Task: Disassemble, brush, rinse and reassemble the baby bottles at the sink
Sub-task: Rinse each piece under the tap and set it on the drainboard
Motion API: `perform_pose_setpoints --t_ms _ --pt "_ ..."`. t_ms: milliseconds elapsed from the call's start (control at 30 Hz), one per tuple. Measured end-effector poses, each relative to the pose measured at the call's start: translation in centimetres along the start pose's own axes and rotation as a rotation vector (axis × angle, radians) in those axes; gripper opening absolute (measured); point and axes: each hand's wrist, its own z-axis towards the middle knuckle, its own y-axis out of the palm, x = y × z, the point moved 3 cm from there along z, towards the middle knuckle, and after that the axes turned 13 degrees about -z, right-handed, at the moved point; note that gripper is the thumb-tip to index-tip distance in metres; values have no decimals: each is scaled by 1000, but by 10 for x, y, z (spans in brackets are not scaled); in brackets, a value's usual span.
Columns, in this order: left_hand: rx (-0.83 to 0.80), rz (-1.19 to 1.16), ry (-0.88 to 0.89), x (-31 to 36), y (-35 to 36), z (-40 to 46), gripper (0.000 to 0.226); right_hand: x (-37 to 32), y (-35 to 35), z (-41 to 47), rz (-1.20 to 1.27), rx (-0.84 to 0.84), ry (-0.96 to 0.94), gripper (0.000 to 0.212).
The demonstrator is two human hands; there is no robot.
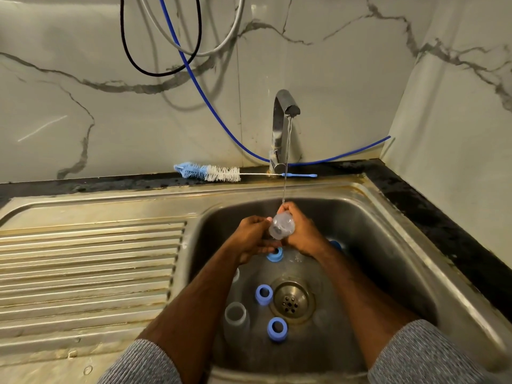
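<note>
Over the sink basin (388, 259) my right hand (302, 231) grips a clear baby bottle (281, 225), held tilted under the running tap (284, 128). A thin stream of water falls onto my right fingers at the bottle's top. My left hand (253, 236) is curled beside the bottle, its fingertips touching the bottle's upper end. On the basin floor lie blue collar rings (264, 294), (277, 329), (275, 254), and a clear bottle (235, 314) stands open-mouthed. The bottle brush (213, 173), blue and white, lies on the ledge behind the sink.
The ribbed steel drainboard (88, 267) spreads to the left. The drain strainer (292, 300) sits mid-basin. A blue tube (210, 106) and dark and grey cables hang on the marble wall. Dark countertop (432, 206) edges the sink on the right.
</note>
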Motion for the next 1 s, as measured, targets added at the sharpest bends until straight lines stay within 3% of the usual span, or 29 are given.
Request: perform_pose_setpoints --t_ms 167,267,433,533,633,733,900,1000 --pt "39 -84 170 5 1 3 27 -4 -2 1 312 -169 26 62" --pt "38 -128 270 9 3 1 36 -7 0 -1 487 -225 150 43" --pt "112 -95 325 10 -1 2 60 -15 -11 0 410 -178 261 36" --pt "54 -93 317 9 0 3 71 -8 -18 -2 362 -213 308 51" --pt "-38 -21 343 9 4 1 61 -3 -23 -8 262 -248 292 54" --pt "-30 108 397 10 2 2 50 -3 -23 -8 157 -257 212 57" --pt "-90 136 404 6 -3 5 60 -6 -23 -14 63 -313 260 66" --pt "-36 297 423 3 -1 6 33 -3 -22 -11 106 -276 259 58"
